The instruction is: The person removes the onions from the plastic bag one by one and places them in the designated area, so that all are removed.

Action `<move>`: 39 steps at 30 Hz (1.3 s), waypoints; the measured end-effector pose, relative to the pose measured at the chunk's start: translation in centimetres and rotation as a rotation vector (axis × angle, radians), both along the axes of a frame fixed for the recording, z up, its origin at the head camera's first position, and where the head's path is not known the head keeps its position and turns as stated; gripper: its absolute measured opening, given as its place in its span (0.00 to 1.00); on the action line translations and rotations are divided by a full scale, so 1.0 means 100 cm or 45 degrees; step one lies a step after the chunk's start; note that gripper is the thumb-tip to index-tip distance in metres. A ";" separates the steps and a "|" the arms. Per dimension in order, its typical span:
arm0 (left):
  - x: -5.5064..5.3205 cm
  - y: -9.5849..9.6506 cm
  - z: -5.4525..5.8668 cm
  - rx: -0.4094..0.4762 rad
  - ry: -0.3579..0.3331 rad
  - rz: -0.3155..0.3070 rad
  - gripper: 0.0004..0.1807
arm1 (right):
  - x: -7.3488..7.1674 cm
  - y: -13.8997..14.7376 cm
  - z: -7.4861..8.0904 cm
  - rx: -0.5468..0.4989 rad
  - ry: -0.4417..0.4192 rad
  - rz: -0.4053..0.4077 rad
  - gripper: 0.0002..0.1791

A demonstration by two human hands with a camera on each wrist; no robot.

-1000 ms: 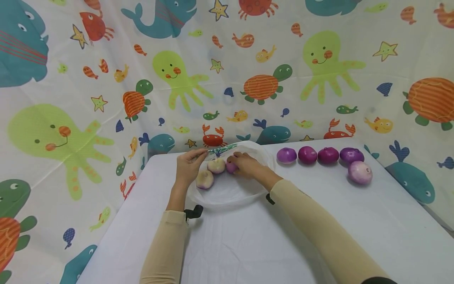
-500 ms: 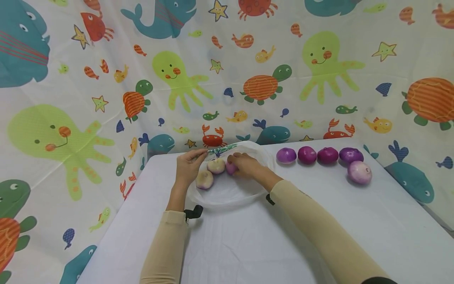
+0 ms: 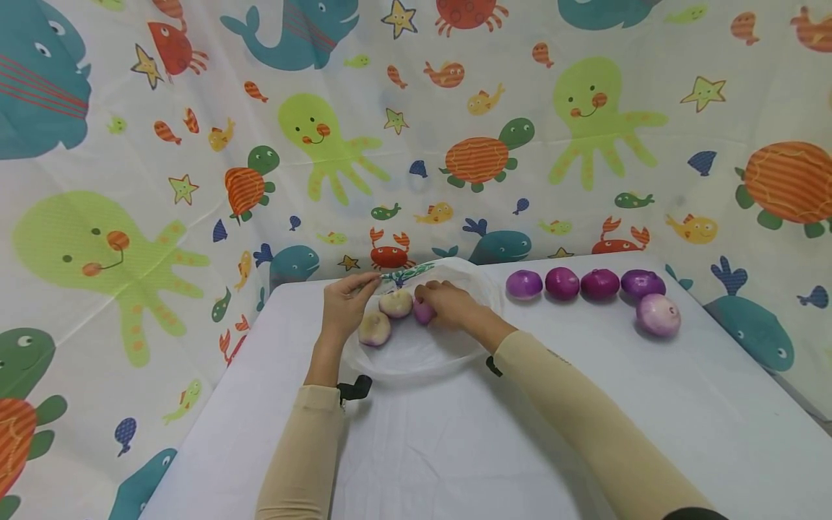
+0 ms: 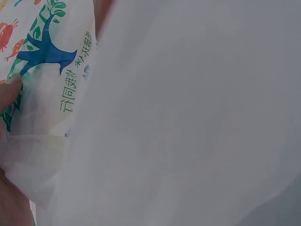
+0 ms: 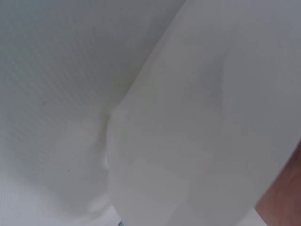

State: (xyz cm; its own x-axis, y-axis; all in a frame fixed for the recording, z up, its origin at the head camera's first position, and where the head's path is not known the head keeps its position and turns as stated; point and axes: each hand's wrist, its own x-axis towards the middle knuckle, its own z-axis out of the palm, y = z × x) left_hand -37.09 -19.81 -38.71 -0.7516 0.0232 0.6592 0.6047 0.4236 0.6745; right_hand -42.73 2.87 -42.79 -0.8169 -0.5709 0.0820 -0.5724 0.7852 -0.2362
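A thin translucent plastic bag (image 3: 448,347) lies spread with its mouth open, printed in green and blue. My left hand (image 3: 344,307) pinches its far left edge between thumb and fingertips; in the left wrist view the thumb (image 4: 10,92) presses on the printed bag. My right hand (image 3: 448,302) reaches inside the bag, fingers curled over a purple onion (image 3: 423,312). Beside that onion sit two pale, round vegetables with purple undersides, one further back (image 3: 396,304) and the other nearer left (image 3: 375,329). White plastic fills much of the right wrist view, hiding the fingers there.
A row of several dark purple onions (image 3: 562,284) stands along the back right of the white table (image 3: 422,448). A paler pink onion (image 3: 659,315) sits in front of the row's right end. Behind the table hangs a curtain (image 3: 416,130) with sea-animal prints.
My right hand and the purple onion have shifted very slightly left in the head view. The left hand keeps its pinch on the bag edge.
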 end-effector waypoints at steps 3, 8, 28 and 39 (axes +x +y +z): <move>0.000 0.000 0.000 0.002 0.006 -0.002 0.07 | 0.001 0.001 0.001 -0.001 0.018 0.021 0.29; 0.000 0.000 0.001 0.006 0.006 0.004 0.07 | 0.003 0.003 0.001 -0.001 0.019 0.035 0.29; -0.002 0.000 0.000 0.017 0.006 -0.009 0.07 | 0.012 0.011 -0.002 -0.104 0.091 0.121 0.28; -0.002 0.000 -0.001 0.010 -0.019 0.010 0.07 | 0.026 0.024 -0.002 -0.272 0.199 0.231 0.26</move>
State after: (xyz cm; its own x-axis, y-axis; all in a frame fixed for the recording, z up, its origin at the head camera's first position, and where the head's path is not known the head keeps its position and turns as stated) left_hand -37.26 -19.85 -38.82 -0.7613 0.0121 0.6482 0.5912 0.4234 0.6865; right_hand -40.17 5.31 -42.96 -0.6714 -0.6624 0.3322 -0.7409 0.6093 -0.2826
